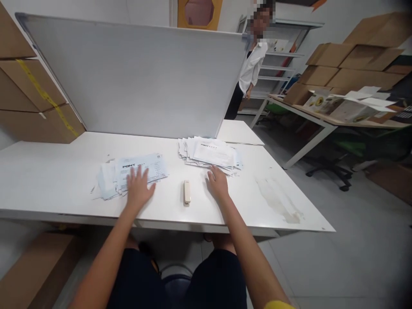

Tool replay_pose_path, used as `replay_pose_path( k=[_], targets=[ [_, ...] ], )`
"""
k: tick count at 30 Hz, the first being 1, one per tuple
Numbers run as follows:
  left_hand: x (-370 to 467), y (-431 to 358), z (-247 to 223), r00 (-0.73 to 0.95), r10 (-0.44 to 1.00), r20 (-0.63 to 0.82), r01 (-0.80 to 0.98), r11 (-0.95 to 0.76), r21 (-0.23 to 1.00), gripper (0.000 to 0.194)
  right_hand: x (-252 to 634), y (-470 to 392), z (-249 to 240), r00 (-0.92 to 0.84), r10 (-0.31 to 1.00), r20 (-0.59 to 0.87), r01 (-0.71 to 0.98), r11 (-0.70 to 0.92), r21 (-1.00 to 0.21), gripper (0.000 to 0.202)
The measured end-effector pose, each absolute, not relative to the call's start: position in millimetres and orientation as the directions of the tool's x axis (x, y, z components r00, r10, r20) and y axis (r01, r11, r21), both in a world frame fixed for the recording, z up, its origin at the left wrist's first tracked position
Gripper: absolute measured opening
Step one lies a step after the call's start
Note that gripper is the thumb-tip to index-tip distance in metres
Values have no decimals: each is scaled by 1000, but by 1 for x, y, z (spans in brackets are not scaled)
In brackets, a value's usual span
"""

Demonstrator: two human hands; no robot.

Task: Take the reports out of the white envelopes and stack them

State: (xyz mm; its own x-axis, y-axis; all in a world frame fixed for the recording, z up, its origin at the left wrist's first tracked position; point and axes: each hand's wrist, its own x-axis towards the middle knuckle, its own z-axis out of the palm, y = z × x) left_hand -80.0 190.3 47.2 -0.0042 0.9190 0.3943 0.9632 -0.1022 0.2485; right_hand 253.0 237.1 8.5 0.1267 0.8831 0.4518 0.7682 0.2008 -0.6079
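My left hand (139, 187), fingers spread, rests at the lower edge of the left pile of printed papers (156, 167), whose top sheet reads "PONY". Just below the right pile of papers (214, 153), my right hand (219, 182) has its fingertips by the pile's front edge; its fingers are slightly bent and partly apart, and nothing shows in them. A cream stapler (187, 192) lies on the white table between my two hands, touched by neither.
A whiteboard (144, 81) stands behind the papers. Cardboard boxes (41, 124) are stacked at the left. A person in a white shirt (254, 64) stands behind the board's right edge. Another table (309, 112) at the right bears boxes, with an office chair (334, 169) beside it.
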Motion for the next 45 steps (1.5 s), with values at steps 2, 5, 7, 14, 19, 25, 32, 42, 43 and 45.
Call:
replay_pose_path(
  k=[2, 5, 7, 14, 19, 25, 32, 42, 43, 45],
  targets=[
    [-111, 200, 46, -146, 941, 305, 979, 93, 181, 80, 254, 213, 6, 159, 911, 379, 672, 181, -718, 49],
    [-136, 202, 40, -175, 951, 253, 984, 156, 91, 84, 254, 191, 6, 238, 925, 296, 571, 113, -813, 49],
    [-138, 198, 37, -134, 950, 280, 991, 128, 41, 82, 253, 187, 7, 279, 921, 271, 537, 84, -839, 47],
    [-124, 186, 47, 195, 922, 335, 980, -175, -91, 42, 251, 192, 10, 293, 920, 260, 520, 75, -851, 44],
    [-127, 181, 47, 262, 883, 391, 964, -257, -64, 43, 251, 190, 12, 287, 926, 247, 519, 67, -852, 42],
    [-131, 181, 37, 268, 881, 390, 962, -270, -50, 47, 251, 189, 14, 281, 928, 245, 514, 70, -855, 42],
    [-132, 186, 39, 231, 923, 307, 971, -238, -14, 52, 253, 190, 13, 280, 926, 253, 511, 80, -856, 42],
    [-131, 179, 44, 191, 913, 362, 972, -226, 57, 46, 255, 193, 10, 275, 919, 282, 537, 97, -838, 42],
    [-132, 180, 44, 190, 913, 361, 972, -227, 62, 45, 255, 193, 10, 272, 919, 286, 543, 99, -834, 42],
    [-132, 183, 44, 190, 915, 356, 971, -229, 69, 46, 255, 193, 10, 263, 918, 298, 552, 110, -826, 42]
  ],
)
